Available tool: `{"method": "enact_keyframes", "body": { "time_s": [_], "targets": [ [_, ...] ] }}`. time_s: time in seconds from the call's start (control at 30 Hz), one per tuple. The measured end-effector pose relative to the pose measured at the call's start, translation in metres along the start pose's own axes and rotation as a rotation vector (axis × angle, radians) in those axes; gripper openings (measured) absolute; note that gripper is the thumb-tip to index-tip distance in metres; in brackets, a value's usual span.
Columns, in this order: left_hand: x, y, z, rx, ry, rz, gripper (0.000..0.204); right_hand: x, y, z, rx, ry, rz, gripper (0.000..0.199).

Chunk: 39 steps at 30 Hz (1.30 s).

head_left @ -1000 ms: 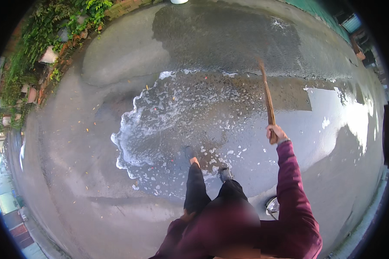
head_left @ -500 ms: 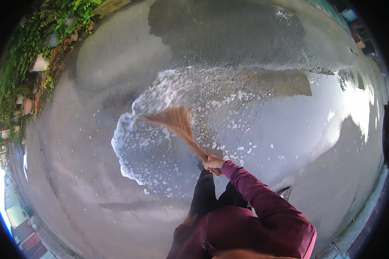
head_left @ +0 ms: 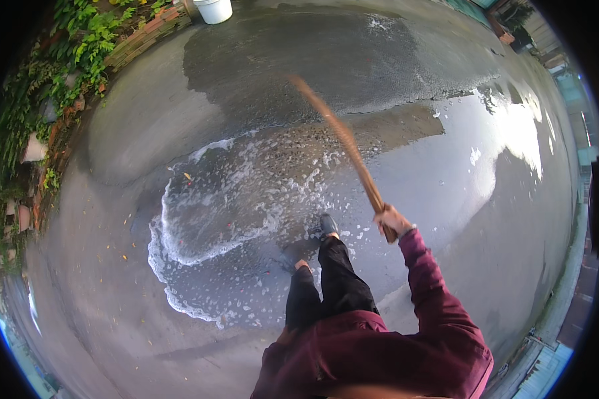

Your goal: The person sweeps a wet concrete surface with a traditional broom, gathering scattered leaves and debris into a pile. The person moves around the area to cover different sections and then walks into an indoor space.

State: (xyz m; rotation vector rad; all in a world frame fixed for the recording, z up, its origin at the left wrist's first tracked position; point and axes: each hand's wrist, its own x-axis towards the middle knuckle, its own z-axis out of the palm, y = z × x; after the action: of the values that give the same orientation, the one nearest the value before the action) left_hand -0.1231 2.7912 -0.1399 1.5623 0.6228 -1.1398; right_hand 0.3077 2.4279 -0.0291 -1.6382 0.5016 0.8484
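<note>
My right hand [head_left: 393, 219] is wrapped round the handle end of a brown straw broom [head_left: 350, 147]. The broom is raised and slants away to the far left, seen narrow and smeared by motion at its far end. Below it, foamy water [head_left: 213, 253] spreads over the grey concrete ground [head_left: 113, 279]. My left hand [head_left: 287, 335] rests low beside my left thigh, mostly covered by the maroon sleeve, its fingers hidden.
My feet in dark shoes [head_left: 327, 225] stand at the near edge of the foam. A white bucket [head_left: 213, 9] stands at the far left by a low brick edging [head_left: 143, 41]. Green plants [head_left: 86, 43] and pots line the left side. Small yellow leaves lie on the ground.
My right hand has swung the broom up and to the right, off the foamy water. The foam has spread, with a fresh curved edge. The view has shifted, bringing the bucket and my feet in.
</note>
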Motion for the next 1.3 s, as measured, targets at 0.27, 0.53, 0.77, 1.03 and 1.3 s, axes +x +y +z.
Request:
{"method": "enact_keyframes", "body": {
  "time_s": [0.27,0.53,0.77,1.03,1.3],
  "targets": [
    [0.003,0.038,0.011,-0.098,-0.102,-0.012,0.063,0.125,-0.02,-0.033,-0.915,0.055,0.298,0.062],
    [0.034,0.129,0.011,0.212,0.026,0.018,0.062,0.055,-0.093,-0.137,-0.882,-0.462,0.076,0.041],
    [0.058,0.19,0.023,0.209,-0.025,-0.097,0.06,0.034,-0.059,-0.17,-0.685,-0.107,-0.03,0.046],
    [0.025,0.192,0.047,0.066,0.117,-0.157,0.056,0.172,-0.123,-0.179,-0.152,-0.015,0.053,0.009],
    [-0.002,0.203,0.071,-0.006,0.238,-0.298,0.057,0.264,-0.048,0.053,-0.547,0.168,0.074,0.049]
  ]
}}
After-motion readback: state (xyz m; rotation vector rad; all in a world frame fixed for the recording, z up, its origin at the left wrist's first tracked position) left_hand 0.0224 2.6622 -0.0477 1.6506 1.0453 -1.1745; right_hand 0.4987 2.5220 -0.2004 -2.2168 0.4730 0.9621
